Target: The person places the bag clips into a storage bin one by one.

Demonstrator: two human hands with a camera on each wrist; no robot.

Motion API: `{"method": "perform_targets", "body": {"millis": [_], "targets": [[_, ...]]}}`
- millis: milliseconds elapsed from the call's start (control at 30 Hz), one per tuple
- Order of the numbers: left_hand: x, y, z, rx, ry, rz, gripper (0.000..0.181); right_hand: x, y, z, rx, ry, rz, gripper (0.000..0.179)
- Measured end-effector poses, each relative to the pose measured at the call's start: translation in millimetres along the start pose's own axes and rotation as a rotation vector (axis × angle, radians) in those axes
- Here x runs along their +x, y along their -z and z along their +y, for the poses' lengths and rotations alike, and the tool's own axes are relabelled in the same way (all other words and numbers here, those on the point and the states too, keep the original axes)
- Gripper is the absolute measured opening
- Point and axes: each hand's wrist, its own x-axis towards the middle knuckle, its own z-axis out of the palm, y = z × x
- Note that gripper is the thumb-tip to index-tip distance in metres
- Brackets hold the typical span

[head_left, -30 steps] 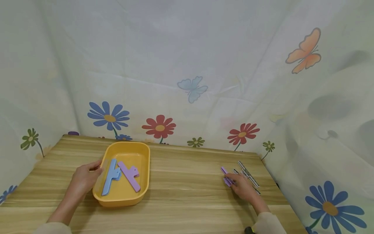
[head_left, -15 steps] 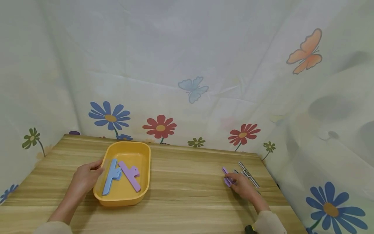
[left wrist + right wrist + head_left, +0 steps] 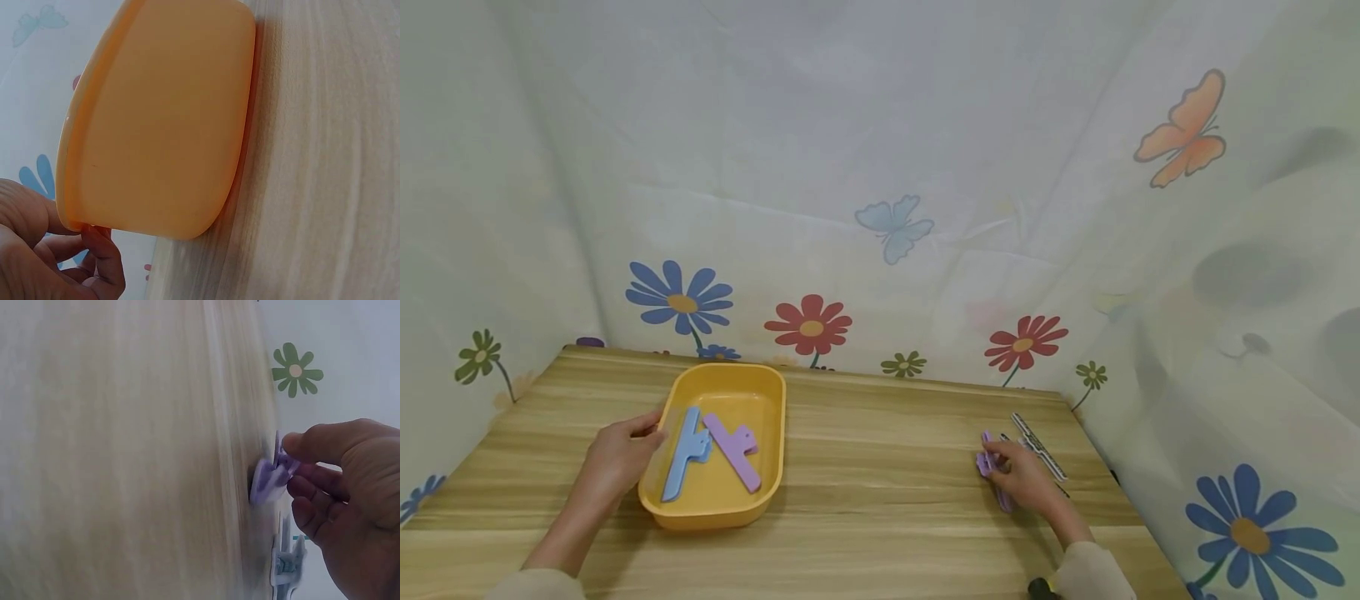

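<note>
A yellow tray stands on the left of the wooden table, and my left hand pinches its left rim between thumb and fingers. Inside lie a blue bag clip and a purple bag clip. Over on the right, my right hand pinches another purple clip with thumb and fingers, and part of it is hidden by the hand. Patterned black-and-white clips lie beside and partly under the right hand. In the left wrist view the outer wall of the tray fills the middle.
The wooden table spans between the tray and the right hand. A cloth backdrop with printed flowers and butterflies rises behind and at both sides. A dark object sits near the right sleeve at the bottom edge.
The purple clip in my right hand has turned, and its lower end now shows below the fingers. My left hand and the tray stay in place.
</note>
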Motion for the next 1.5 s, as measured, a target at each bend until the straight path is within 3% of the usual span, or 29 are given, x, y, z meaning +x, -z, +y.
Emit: {"method": "perform_targets", "body": {"millis": [200, 467, 833, 1000, 1500], "targets": [[1.3, 0.7, -0.2, 0.000, -0.004, 0.002, 0.054, -2.7, -1, 1, 0.103, 0.019, 0.040, 0.045], [0.6, 0.4, 0.3, -0.002, -0.013, 0.006, 0.054, -4.4, -3, 1, 0.197, -0.030, 0.079, 0.045], [-0.3, 1.1, 0.6, 0.000, -0.016, -0.010, 0.055, -6.5, 1, -4, 0.255, -0.087, 0.130, 0.044], [-0.1, 1.7, 0.5, 0.003, -0.016, -0.013, 0.055, -6.2, 3, -4, 0.295, -0.069, 0.150, 0.043], [0.6, 1.3, 0.5, 0.004, -0.011, -0.011, 0.054, -14.6, 25, -56, 0.318, -0.099, 0.149, 0.042]]}}
